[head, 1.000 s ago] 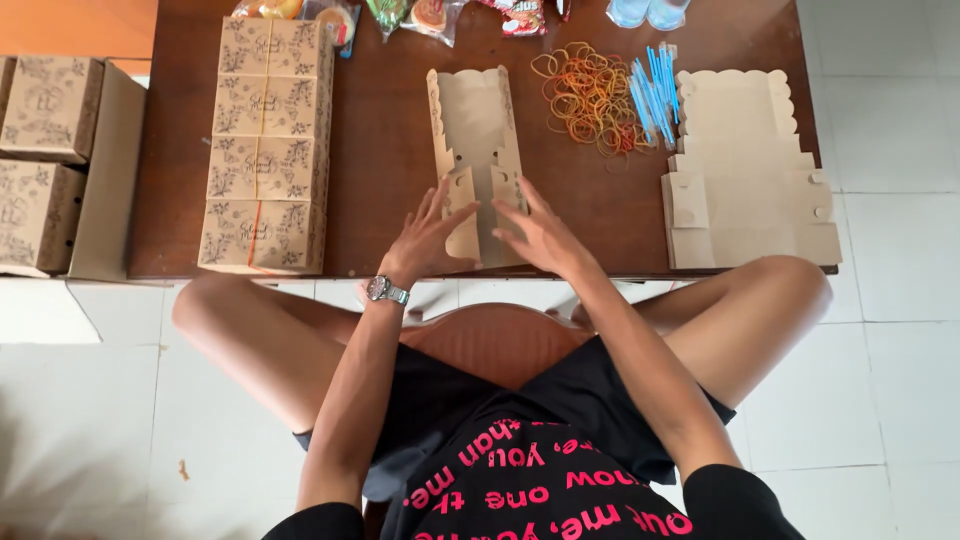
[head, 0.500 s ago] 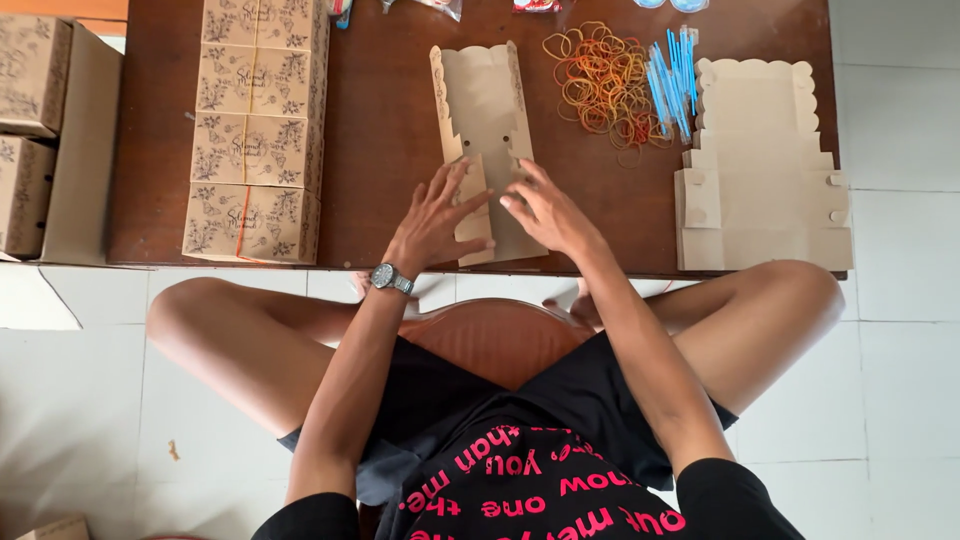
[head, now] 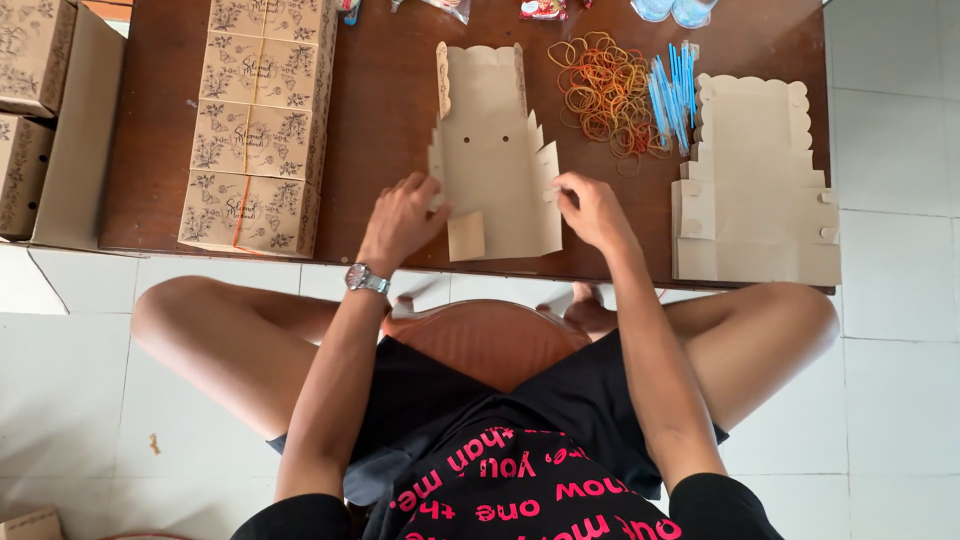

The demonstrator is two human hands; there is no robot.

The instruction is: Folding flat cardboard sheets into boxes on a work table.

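Cardboard is what we work with here; going from the left, a row of finished printed boxes (head: 255, 125) lies on the brown table (head: 385, 120), well apart from our hands; next comes our left hand (head: 400, 220), fingers bent, pinching the left side flap of the flat box blank (head: 495, 160); the blank lies straight ahead of us, its long axis running away from our body, its near end at the table edge; a small square tab (head: 466, 236) lies at that near end, nearer to the left hand; our right hand (head: 592, 210) pinches the right side flap; so both hands grip the blank, one on each side, equally close; further right lie rubber bands (head: 605, 95), blue sticks (head: 672, 85), and a stack of flat blanks (head: 755, 190).
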